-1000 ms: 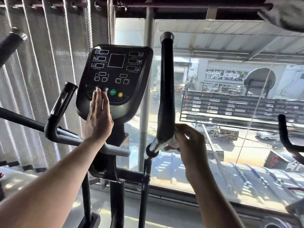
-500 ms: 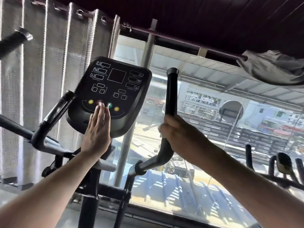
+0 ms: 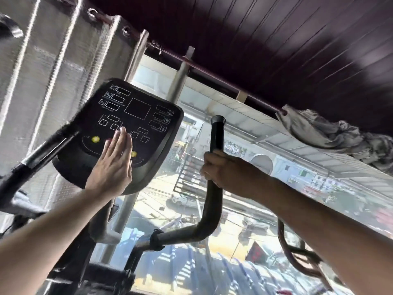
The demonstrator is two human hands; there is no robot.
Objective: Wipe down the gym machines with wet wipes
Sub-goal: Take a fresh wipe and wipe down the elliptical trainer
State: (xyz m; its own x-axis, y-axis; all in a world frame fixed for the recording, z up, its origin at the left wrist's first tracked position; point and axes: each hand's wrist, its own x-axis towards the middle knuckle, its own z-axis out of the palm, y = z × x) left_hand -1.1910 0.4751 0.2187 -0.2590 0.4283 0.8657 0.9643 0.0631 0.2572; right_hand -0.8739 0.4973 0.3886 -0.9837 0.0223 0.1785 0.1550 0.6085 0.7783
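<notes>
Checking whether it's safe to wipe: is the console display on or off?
Apparently off: the console display squares are dark, with no lit digits. The left hand lies flat on it.

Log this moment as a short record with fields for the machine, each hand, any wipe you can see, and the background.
machine: black cross-trainer console with yellow buttons
left hand: flat, fingers straight, pressed on the console face
right hand: wrapped round the upright black handlebar
wipe: none clearly visible; may be hidden under a hand
background: grey vertical blinds, window onto a street, crumpled grey cloth up high
</notes>
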